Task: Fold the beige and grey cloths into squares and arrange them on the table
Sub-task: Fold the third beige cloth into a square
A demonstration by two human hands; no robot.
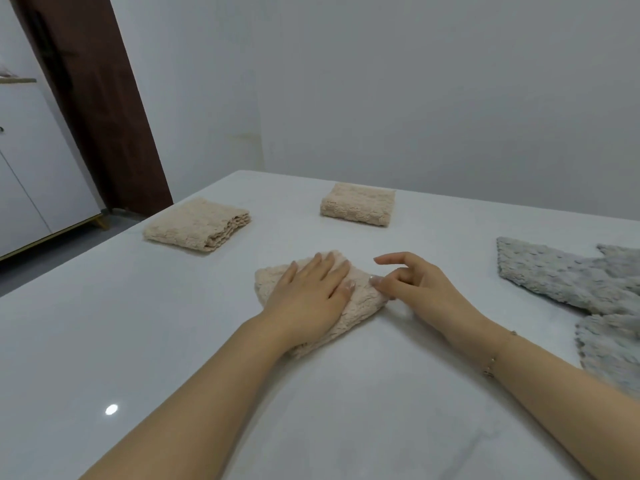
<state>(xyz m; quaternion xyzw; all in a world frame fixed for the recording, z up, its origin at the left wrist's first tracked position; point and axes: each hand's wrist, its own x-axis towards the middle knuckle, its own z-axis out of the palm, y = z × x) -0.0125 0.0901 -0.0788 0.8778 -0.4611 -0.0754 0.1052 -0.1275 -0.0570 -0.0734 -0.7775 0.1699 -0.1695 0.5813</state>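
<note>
A folded beige cloth [360, 299] lies in the middle of the white table [138, 341]. My left hand [308, 292] rests flat on top of it, fingers spread. My right hand [415, 285] touches the cloth's right edge with thumb and fingertips, the other fingers curled and lifted. Two more beige cloths lie folded into squares farther back, one at the left [197, 225] and one at the centre back [358, 204]. Unfolded grey cloths [568, 275] lie spread at the right edge of the table, partly cut off by the frame.
The table's left edge runs diagonally toward a dark brown door frame [93, 98] and a white cabinet [31, 161]. A plain grey wall [381, 81] stands behind the table.
</note>
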